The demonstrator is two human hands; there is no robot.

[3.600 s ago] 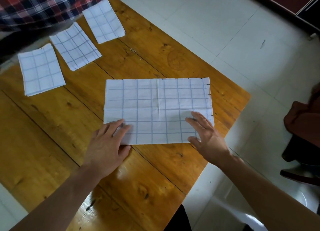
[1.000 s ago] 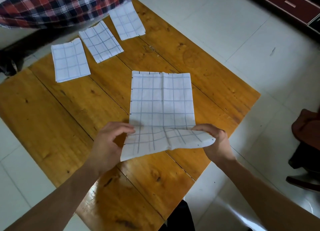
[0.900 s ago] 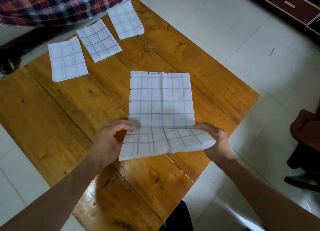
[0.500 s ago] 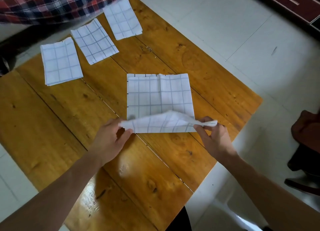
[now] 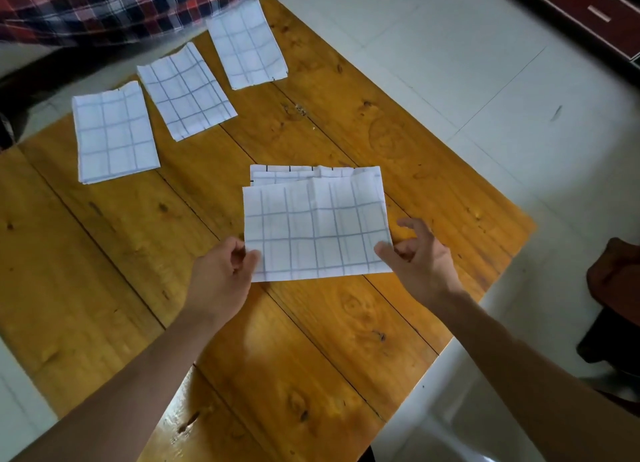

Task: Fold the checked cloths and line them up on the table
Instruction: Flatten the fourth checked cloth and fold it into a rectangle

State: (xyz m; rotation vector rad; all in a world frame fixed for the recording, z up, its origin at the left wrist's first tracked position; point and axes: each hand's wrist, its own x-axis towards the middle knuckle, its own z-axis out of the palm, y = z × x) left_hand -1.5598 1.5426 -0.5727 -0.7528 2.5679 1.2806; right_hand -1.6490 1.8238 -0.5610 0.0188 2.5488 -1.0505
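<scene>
From the head camera, looking down: a checked cloth (image 5: 317, 229) lies near the middle of the wooden table (image 5: 121, 254), doubled over on itself, with the top layer stopping short of the far edge so a narrow strip of the lower layer shows beyond it. The left hand (image 5: 221, 274) is at the cloth's near left corner, thumb and fingers pinching the edge. The right hand (image 5: 419, 257) sits at the near right corner; its thumb touches the cloth's edge while the other fingers are spread and loosely bent above the table, gripping nothing that I can make out.

Along the far left side of the table, 3 folded checked cloths lie in a slanting row, apart from one another: the left one (image 5: 114, 136), the middle one (image 5: 185, 91) and the far one (image 5: 246, 44). A red plaid fabric (image 5: 114, 4) hangs over the far edge, just beyond them. Pale floor tiles (image 5: 450, 63) surround the table, and a dark red cabinet (image 5: 595, 8) stands in the top right corner.
</scene>
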